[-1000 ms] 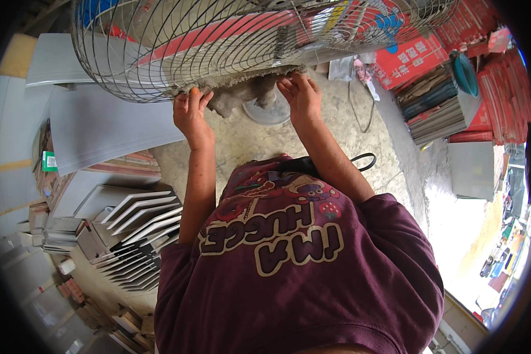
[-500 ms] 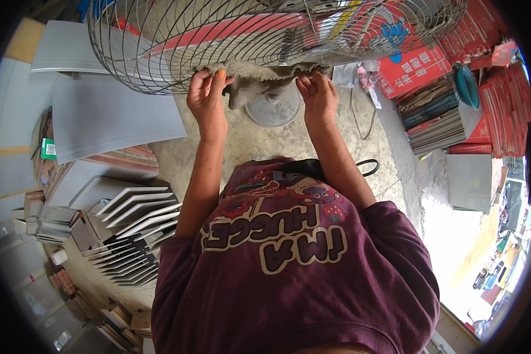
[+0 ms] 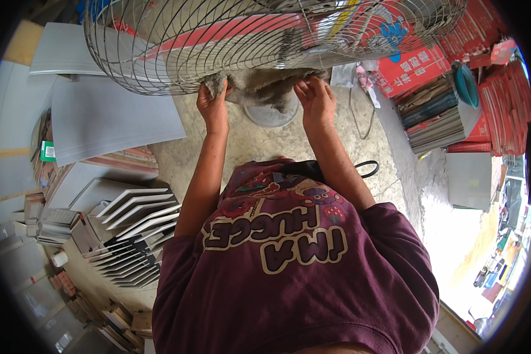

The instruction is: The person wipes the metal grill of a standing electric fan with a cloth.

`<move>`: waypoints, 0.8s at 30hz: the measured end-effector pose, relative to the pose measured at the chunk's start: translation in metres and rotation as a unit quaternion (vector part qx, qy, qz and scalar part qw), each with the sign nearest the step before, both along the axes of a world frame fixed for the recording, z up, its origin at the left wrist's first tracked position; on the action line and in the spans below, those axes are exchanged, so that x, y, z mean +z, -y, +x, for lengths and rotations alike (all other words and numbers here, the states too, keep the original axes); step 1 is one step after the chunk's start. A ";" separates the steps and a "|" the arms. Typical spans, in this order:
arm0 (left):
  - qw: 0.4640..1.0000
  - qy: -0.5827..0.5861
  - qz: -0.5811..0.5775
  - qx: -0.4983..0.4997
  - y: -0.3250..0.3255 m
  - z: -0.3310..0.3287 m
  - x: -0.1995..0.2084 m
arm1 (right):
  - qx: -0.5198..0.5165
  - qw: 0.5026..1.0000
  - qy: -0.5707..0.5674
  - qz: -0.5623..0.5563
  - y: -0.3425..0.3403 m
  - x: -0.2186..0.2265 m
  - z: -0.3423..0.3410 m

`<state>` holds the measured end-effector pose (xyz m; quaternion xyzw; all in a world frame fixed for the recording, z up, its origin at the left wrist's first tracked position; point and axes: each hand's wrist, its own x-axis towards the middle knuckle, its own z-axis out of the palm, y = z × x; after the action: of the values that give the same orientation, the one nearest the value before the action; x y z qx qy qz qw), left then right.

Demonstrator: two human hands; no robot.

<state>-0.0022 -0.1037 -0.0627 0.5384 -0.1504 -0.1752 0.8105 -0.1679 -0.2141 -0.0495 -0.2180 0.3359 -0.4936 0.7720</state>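
A large fan with a round wire guard (image 3: 130, 59) fills the top of the head view, its red blade (image 3: 230, 32) showing through the wires. Along the guard's near lower edge hangs a grey-brown cloth (image 3: 256, 88). My left hand (image 3: 213, 106) pinches the left end of this cloth, close to the wires. At its right end, my right hand (image 3: 316, 100) grips the cloth between thumb and fingers. The cloth sags between both hands and partly hides the fan's round base (image 3: 271, 115) on the floor.
Grey sheets (image 3: 112, 121) lie at the left, above a rack of upright white panels (image 3: 138, 212). Red boxes and flattened cartons (image 3: 504, 112) are stacked at the right, with a teal basin (image 3: 466, 87) beside them. A dark cord loop (image 3: 360, 121) lies on the concrete floor.
The cloth has shifted along the guard's edge, its left end now bunched upward at my left hand and its middle spread wider. My right hand has moved slightly left.
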 end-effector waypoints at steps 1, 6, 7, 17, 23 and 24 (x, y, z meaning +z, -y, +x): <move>1.000 -0.004 0.011 -0.003 0.000 0.001 -0.003 | -0.001 1.000 -0.003 0.003 0.000 -0.001 0.000; 0.991 -0.115 0.055 -0.045 -0.008 -0.001 -0.012 | -0.004 1.000 -0.016 0.014 0.001 -0.005 -0.001; 0.986 -0.150 0.057 -0.053 -0.012 -0.004 -0.012 | -0.005 1.000 -0.017 0.013 0.001 -0.005 -0.001; 0.995 0.012 -0.072 -0.070 0.002 -0.019 0.046 | 0.004 1.000 -0.013 -0.006 -0.002 0.007 -0.001; 0.997 -0.071 0.000 -0.036 0.008 -0.012 0.013 | 0.005 1.000 -0.009 -0.006 -0.004 0.005 0.000; 0.996 -0.084 0.012 -0.030 0.009 -0.012 0.008 | 0.004 1.000 -0.008 -0.006 -0.005 0.004 0.000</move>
<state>-0.0145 -0.1122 -0.0544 0.5268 -0.0956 -0.2459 0.8080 -0.1677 -0.2095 -0.0453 -0.2279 0.3386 -0.4909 0.7697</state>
